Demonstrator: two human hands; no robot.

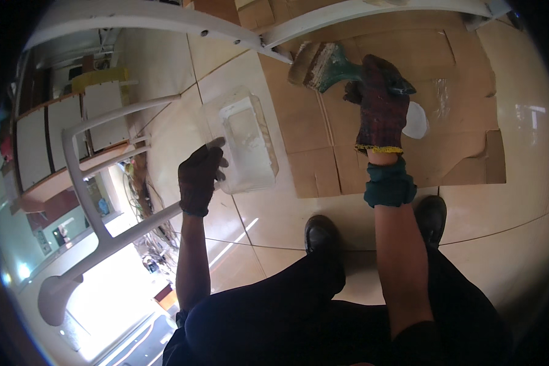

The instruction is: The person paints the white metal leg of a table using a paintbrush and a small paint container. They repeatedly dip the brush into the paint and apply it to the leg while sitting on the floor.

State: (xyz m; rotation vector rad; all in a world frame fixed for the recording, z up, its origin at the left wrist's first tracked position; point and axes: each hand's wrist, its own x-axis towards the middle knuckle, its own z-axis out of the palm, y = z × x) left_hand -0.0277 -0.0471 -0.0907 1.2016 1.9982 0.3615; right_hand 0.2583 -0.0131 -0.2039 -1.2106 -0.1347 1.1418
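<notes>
A pale tiled floor (pixel 506 201) carries flattened brown cardboard (pixel 463 152), which lies beyond the gloved fingers (pixel 354 91) of the right hand. A white round lid (pixel 418 120) rests on the cardboard just right of those fingers. Two black shoes (pixel 321 235) stand on the tiles below them.

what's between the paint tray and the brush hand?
Head view: between the clear tray in the left hand and the right hand gripping the brush lies only flattened cardboard on tile.
</notes>
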